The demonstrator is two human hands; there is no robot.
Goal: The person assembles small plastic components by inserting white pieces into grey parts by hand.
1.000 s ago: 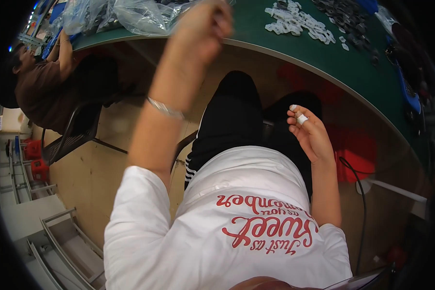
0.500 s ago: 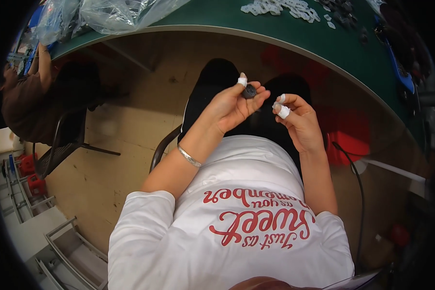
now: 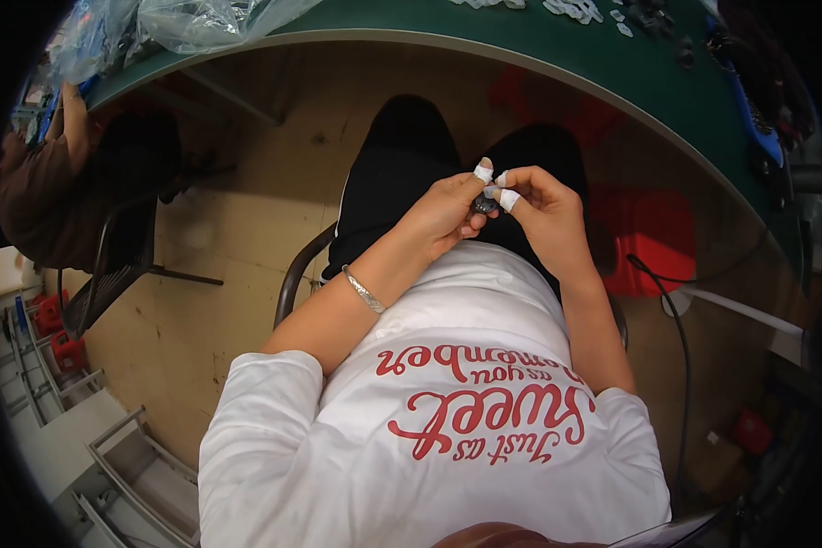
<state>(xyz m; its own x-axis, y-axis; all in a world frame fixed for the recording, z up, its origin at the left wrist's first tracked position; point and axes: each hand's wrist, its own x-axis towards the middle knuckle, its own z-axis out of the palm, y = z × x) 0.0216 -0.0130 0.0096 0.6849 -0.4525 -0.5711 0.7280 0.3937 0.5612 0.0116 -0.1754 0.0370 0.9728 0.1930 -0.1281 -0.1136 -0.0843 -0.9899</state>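
Note:
My left hand (image 3: 449, 208) is closed around a small dark round part (image 3: 485, 205), its taped thumb sticking up beside it. Close against it, my right hand (image 3: 552, 215) pinches with taped thumb and forefinger. Between those fingertips shows a small translucent piece (image 3: 490, 192), at the top of the dark part. Whether the two pieces touch or fit together I cannot tell, since the fingers partly cover them. Both hands are over my lap, below the table edge.
Ahead curves a green table (image 3: 484, 26) bearing pale flat pieces (image 3: 573, 9), dark small parts (image 3: 650, 16) and a clear plastic bag (image 3: 205, 23). A blue tray (image 3: 758, 137) lies at right. Under the table stands a red stool (image 3: 653, 233). A person (image 3: 46, 196) sits at left.
My hands have come together and lower. The left fingers have curled around the dark part, and the right hand has brought its small translucent piece to it. The view has shifted slightly.

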